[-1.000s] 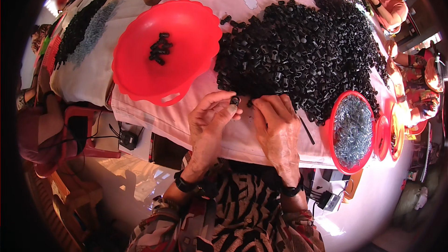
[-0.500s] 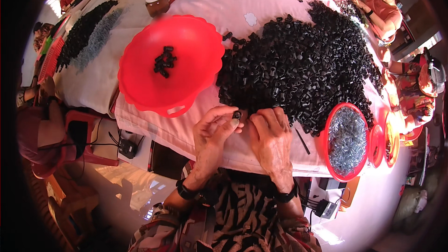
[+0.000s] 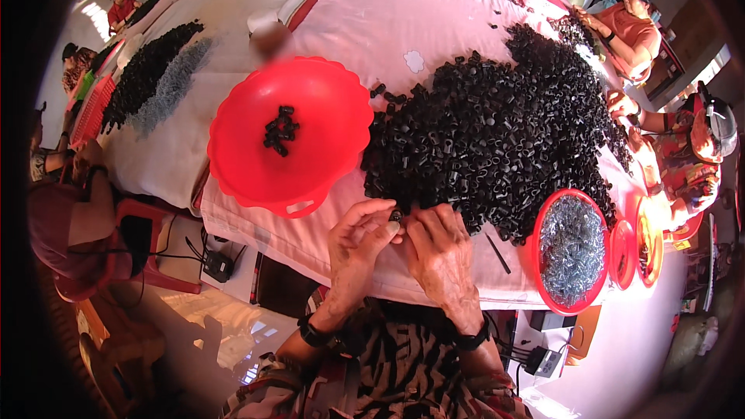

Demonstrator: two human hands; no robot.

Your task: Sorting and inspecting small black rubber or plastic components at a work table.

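Note:
My left hand [image 3: 358, 244] and my right hand [image 3: 439, 254] meet at the near edge of the table, fingertips pinched together on one small black plastic ring [image 3: 396, 216]. Just beyond them lies a large heap of black rings [image 3: 497, 136] on the pink tablecloth [image 3: 434, 15]. A red bowl [image 3: 256, 178] sits to the left of the heap with several black rings [image 3: 279, 130] in it. To my right stands a second red bowl [image 3: 538, 248] full of small silver metal pieces [image 3: 573, 248].
More red dishes [image 3: 623, 254] line the right table edge, where other people sit at work [image 3: 687, 155]. Further heaps of black and grey parts [image 3: 155, 81] lie at the far left. A thin dark stick [image 3: 498, 253] lies near my right hand. Cables and a power adapter [image 3: 217, 265] sit on the floor.
The view has shifted slightly and the hands sit a little lower in frame. Both hands stay pinched together on a small black ring at the table edge.

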